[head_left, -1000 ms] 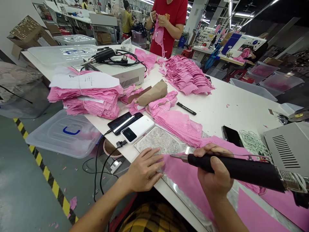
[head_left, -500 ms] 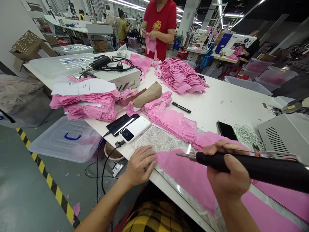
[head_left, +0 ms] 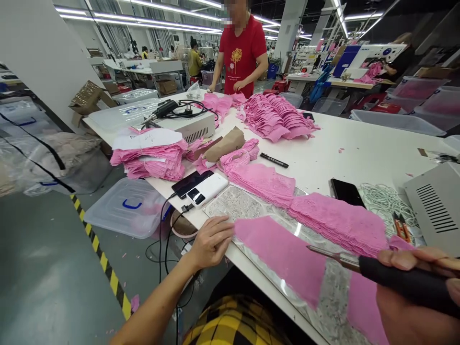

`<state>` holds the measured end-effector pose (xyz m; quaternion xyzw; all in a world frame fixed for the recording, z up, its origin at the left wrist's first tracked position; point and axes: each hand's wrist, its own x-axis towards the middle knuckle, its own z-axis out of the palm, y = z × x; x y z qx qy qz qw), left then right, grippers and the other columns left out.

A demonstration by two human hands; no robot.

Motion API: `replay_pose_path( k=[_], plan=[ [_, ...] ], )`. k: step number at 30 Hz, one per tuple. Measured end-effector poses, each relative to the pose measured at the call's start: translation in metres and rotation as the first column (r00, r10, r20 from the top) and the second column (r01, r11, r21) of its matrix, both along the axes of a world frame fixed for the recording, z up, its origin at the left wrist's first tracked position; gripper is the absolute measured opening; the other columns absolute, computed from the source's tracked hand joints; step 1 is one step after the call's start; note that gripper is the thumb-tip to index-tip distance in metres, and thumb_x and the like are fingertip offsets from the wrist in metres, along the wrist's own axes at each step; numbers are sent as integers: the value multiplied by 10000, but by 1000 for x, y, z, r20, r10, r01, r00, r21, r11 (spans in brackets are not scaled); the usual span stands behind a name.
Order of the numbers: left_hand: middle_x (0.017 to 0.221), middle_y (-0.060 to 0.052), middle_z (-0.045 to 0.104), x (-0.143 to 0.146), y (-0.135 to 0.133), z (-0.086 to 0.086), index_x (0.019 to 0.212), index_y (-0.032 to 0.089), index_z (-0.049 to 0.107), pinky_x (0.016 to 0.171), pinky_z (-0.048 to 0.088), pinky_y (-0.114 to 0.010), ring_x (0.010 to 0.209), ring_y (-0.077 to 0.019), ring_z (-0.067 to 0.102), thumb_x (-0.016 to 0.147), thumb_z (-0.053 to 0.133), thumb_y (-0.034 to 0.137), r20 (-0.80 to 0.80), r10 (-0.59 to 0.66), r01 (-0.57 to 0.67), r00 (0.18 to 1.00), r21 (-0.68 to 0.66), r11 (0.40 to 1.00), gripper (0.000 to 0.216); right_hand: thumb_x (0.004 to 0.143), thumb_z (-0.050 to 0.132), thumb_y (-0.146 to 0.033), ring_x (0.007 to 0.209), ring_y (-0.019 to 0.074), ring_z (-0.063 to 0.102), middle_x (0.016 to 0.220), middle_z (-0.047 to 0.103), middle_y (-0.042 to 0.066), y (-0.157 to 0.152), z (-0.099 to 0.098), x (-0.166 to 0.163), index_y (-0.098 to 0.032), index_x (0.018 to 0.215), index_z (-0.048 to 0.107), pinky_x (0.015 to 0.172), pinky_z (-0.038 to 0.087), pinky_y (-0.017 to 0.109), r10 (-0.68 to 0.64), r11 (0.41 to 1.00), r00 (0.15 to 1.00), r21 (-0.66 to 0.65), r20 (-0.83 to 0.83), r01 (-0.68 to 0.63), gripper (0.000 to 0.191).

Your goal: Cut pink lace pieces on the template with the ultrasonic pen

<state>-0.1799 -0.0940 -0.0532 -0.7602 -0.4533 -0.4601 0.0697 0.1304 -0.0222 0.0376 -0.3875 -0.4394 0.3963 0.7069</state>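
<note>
My left hand [head_left: 212,241] lies at the table's near edge with its fingers stretched out. Its fingertips touch the left end of a single pink fabric piece [head_left: 276,254], which lies flat on a clear-and-grey patterned board [head_left: 233,203]. On the right, my right hand [head_left: 413,302] is closed around a black-handled tool [head_left: 395,275] with a pointed metal tip. That tip is over the fabric's upper right part; whether it touches, I cannot tell. A second pink piece [head_left: 362,302] lies partly under the right hand. Stacked pink pieces [head_left: 338,220] sit just beyond.
Behind the board are a white power bank [head_left: 212,187], a black marker [head_left: 274,160], a phone [head_left: 347,192], orange-handled snips [head_left: 401,227] and a vented box [head_left: 436,206]. Bundled pink fabric [head_left: 151,160] stands left. A person in red [head_left: 242,57] stands across the table.
My right hand has moved right with the tool, its tip shifting from the fabric's left part to its right. My left hand stays put. The view has tilted up slightly.
</note>
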Motion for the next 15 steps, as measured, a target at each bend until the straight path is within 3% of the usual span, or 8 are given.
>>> replay_pose_path(
  k=[3,5,9,15],
  plan=[
    [1079,-96,747,1,0,-1,1085,200,658,921,548,-447,1184,-256,643,870,548,110,-11,6,-7,1000,-8,1000,258,607,525,-202,591,145,473,772,482,2,1,4,-30,-256,690,578,534,514,354,-58,997,987,-56,-153,50,112],
    [1095,-95,744,0,1,-2,1108,208,656,926,543,-446,1195,-258,637,867,546,127,-12,10,-10,1000,-13,1000,276,573,548,-209,552,128,492,737,509,-11,3,4,-54,-231,680,562,512,503,336,30,999,979,-23,-199,-35,109],
    [1095,-94,744,-2,2,-7,1147,209,641,918,543,-439,1202,-265,635,852,551,132,7,-9,9,1000,1,1000,318,645,617,-233,563,115,545,780,562,-17,5,-3,-100,-208,766,597,573,528,340,195,981,969,52,-154,-189,126],
    [1113,-92,745,-8,0,-7,1146,193,619,913,547,-423,1216,-267,629,834,556,131,22,-47,47,999,-18,999,325,716,633,-221,594,119,589,805,587,-17,6,-15,-140,-207,800,592,605,539,336,284,953,956,132,-72,-273,95]
  ],
)
